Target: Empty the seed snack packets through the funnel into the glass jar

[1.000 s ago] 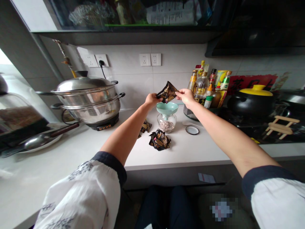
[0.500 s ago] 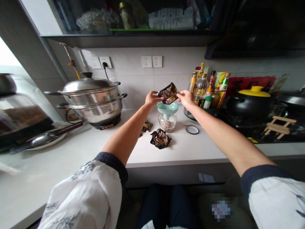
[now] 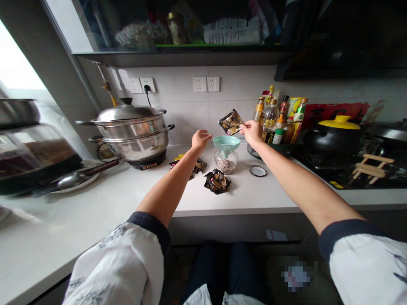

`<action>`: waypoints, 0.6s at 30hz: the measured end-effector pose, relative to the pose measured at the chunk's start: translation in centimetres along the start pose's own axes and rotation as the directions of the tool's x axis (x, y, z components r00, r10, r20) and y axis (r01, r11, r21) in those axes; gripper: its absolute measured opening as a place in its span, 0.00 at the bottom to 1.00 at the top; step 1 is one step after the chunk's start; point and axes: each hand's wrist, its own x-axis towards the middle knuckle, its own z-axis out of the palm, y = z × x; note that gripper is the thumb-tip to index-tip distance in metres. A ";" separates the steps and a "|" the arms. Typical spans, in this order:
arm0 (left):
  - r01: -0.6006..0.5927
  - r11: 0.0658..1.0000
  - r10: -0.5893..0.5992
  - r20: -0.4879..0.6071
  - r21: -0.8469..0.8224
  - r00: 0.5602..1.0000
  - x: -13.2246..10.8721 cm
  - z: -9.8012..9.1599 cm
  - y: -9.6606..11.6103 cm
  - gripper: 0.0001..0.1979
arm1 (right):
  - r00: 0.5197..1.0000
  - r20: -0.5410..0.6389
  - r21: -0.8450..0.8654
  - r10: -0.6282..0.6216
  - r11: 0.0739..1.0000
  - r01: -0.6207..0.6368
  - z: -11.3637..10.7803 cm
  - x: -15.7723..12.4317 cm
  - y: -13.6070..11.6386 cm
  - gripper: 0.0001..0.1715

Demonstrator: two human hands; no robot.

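My right hand (image 3: 252, 131) pinches a small black and gold packet (image 3: 231, 122) by its right edge, holding it above a pale green funnel (image 3: 225, 143). The funnel sits in the mouth of a small glass jar (image 3: 225, 161) with dark grains in its bottom. My left hand (image 3: 201, 138) hovers just left of the funnel with loosely curled fingers and nothing in it. A crumpled empty packet (image 3: 218, 181) lies on the white counter (image 3: 248, 195) in front of the jar. More packets (image 3: 197, 165) lie left of the jar.
A steel steamer pot (image 3: 133, 131) stands on a hob at the back left, with a ladle on a plate (image 3: 74, 181) nearer. Right of the jar lie a round lid (image 3: 257, 171), a cluster of sauce bottles (image 3: 276, 120) and a black pot with a yellow lid (image 3: 337, 135).
My left hand has let go of the packet and dropped down to the left. The packet now hangs from my right hand alone. The view has shifted slightly left.
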 end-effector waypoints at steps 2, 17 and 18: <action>-0.003 1.000 0.003 -0.013 0.001 1.000 -0.4 -0.4 -0.5 0.16 | 1.000 -0.007 -0.016 -0.001 1.000 0.001 -0.3 -0.3 0.0 0.04; 0.084 0.996 -0.085 -0.037 -0.009 0.996 -10.1 -2.4 -6.1 0.17 | 0.974 0.026 0.566 0.224 0.800 -0.199 -2.4 -9.3 -1.2 0.14; 0.107 0.994 -0.107 -0.045 -0.014 0.993 -10.7 -2.3 -6.5 0.18 | 0.965 0.056 0.571 0.254 0.785 -0.240 -2.4 -10.9 -1.0 0.16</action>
